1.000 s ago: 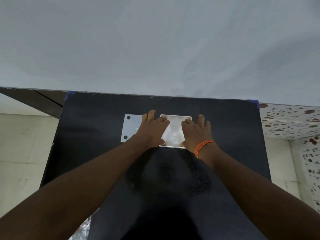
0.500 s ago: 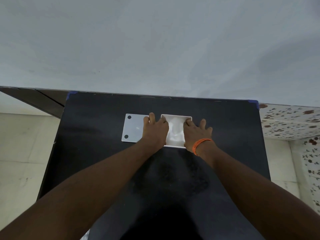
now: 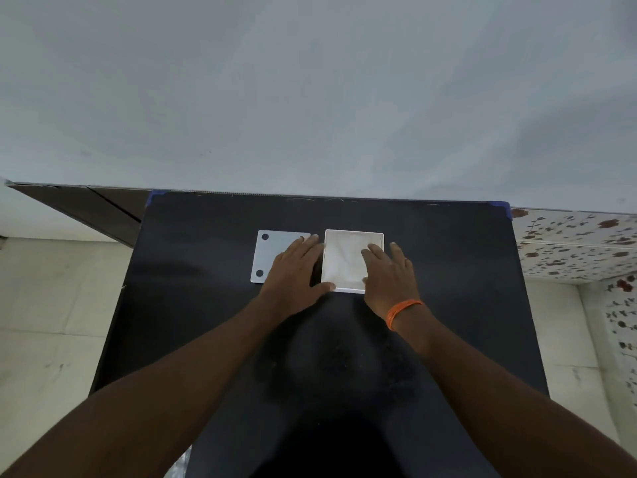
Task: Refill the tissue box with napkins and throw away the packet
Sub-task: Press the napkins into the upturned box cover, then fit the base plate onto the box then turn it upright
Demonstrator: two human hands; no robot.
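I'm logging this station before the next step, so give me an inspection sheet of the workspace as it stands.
Surface: black square table, blue tape on its far corners.
Job's things: white square open-topped tissue box, white napkins inside; flat grey lid with two dark dots lying to its left.
Clutter: crinkled clear plastic at the table's near-left edge, partly seen.
Grippers: left hand flat over the lid, thumb at the box corner; right hand fingers on the napkins, orange wristband.
Cables: nothing seen.
Surroundings: pale wall, speckled tiles at right.
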